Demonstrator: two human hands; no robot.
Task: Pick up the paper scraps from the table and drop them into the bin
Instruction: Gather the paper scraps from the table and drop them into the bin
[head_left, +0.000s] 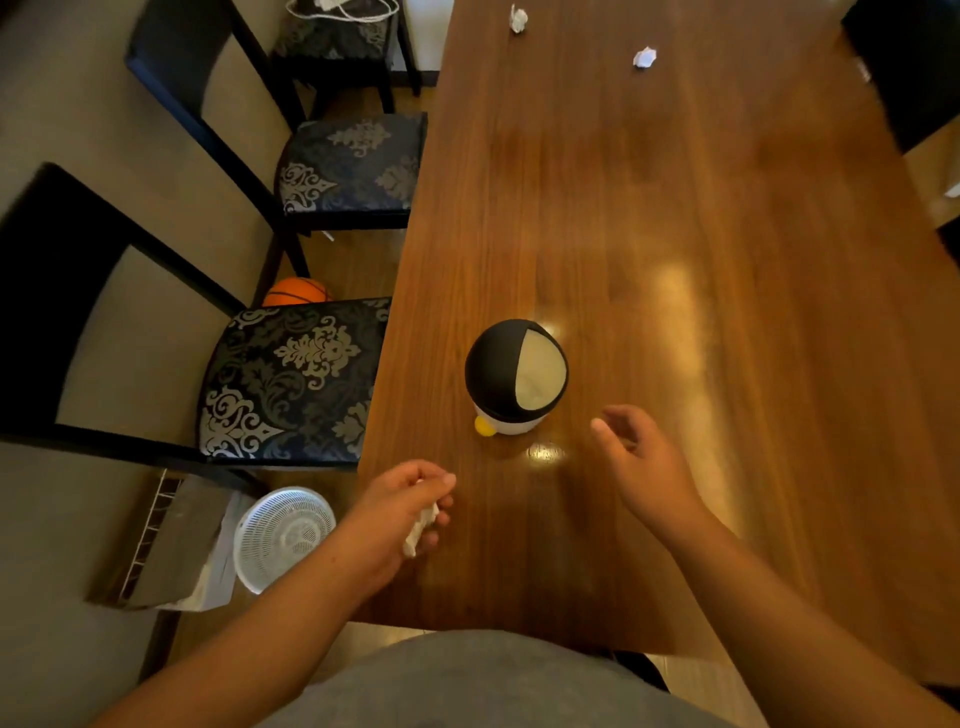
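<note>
Left hand (400, 512) grips a paper scrap (422, 525) near the bin (511, 374); right hand (639, 457) hangs loosely uncurled.

1. Bin (515, 376) is standing on the table (675, 208), toward its near end, closer to the left edge.
2. Far-left scrap (518, 18) and far-right scrap (644, 57) are lying on the table's far end, well apart from the bin.
3. Left hand (400, 512) is hanging over the near left edge, gripping a third scrap (421, 527); right hand (641, 457) is hovering just right of the bin.
4. Near chair (291, 379) and second chair (348, 166) are sitting along the table's left side, the ball (297, 292) lying on the floor between them.
</note>
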